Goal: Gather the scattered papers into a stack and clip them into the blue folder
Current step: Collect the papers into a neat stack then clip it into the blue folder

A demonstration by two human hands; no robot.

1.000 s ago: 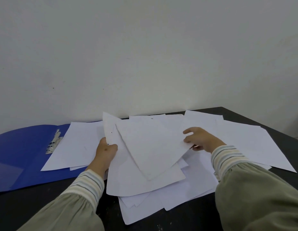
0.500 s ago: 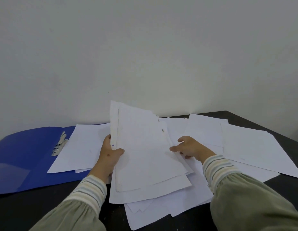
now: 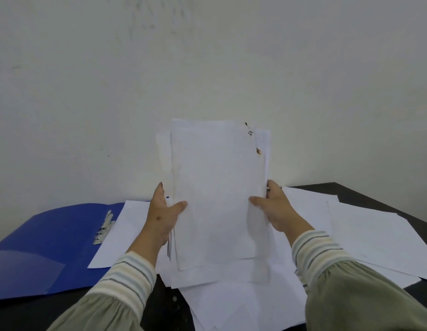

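A stack of white papers [image 3: 217, 187] stands upright in front of me, lifted off the dark table [image 3: 35, 314]. My left hand [image 3: 163, 216] grips its left edge, thumb across the front. My right hand [image 3: 277, 209] grips the right edge the same way. The sheets are roughly aligned, with punched holes near the top right corner. The blue folder [image 3: 52, 247] lies open at the left, its metal clip [image 3: 104, 228] along the spine. One loose sheet [image 3: 121, 235] overlaps the folder's right half. More loose sheets [image 3: 365, 237] lie at the right, and others [image 3: 243, 304] below the stack.
A plain white wall [image 3: 207, 68] rises directly behind the table. The table's right corner [image 3: 336, 187] shows at the far right, and its dark front strip lies under my sleeves.
Both hands have raised the gathered sheets from a slanted spread on the table to an upright, squared stack. My right hand moved from the sheets' lower edge to the stack's right side.
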